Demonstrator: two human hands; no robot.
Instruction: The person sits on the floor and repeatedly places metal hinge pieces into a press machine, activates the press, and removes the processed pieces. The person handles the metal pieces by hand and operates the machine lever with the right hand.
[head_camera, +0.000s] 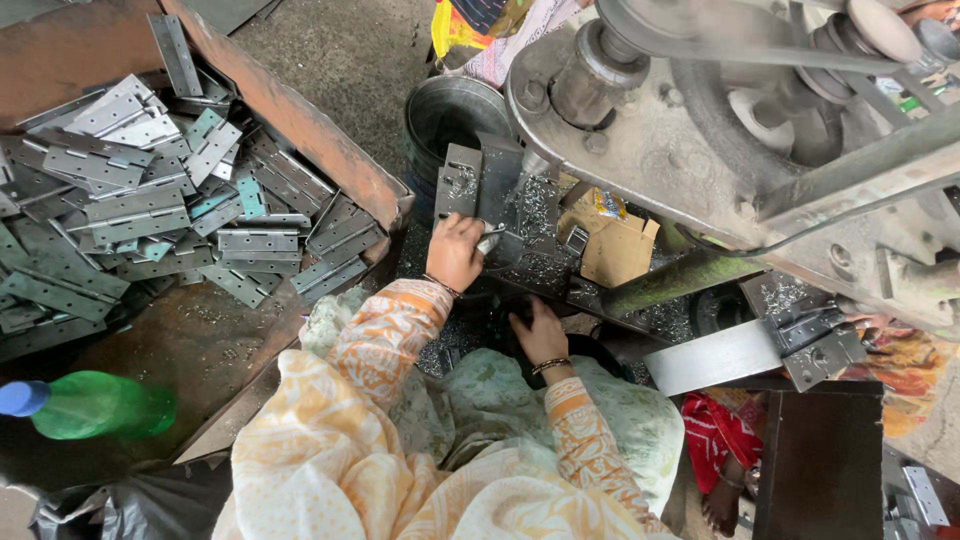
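1. Head view: torn brown cardboard box with a small yellow wrapper at its top, resting on the dark machine bed amid glittering metal shavings.
2. Left hand, fingers clenched on a small grey metal hinge, pressed against the bed's left edge under the grey cast machine.
3. Right hand lower, at the bed's near edge, fingers curled down; grasp impossible to tell.
4. Heap of flat, dull steel hinges in a rusty tray, far left.
5. Green plastic bottle, blue cap, near the tray's lower left corner.
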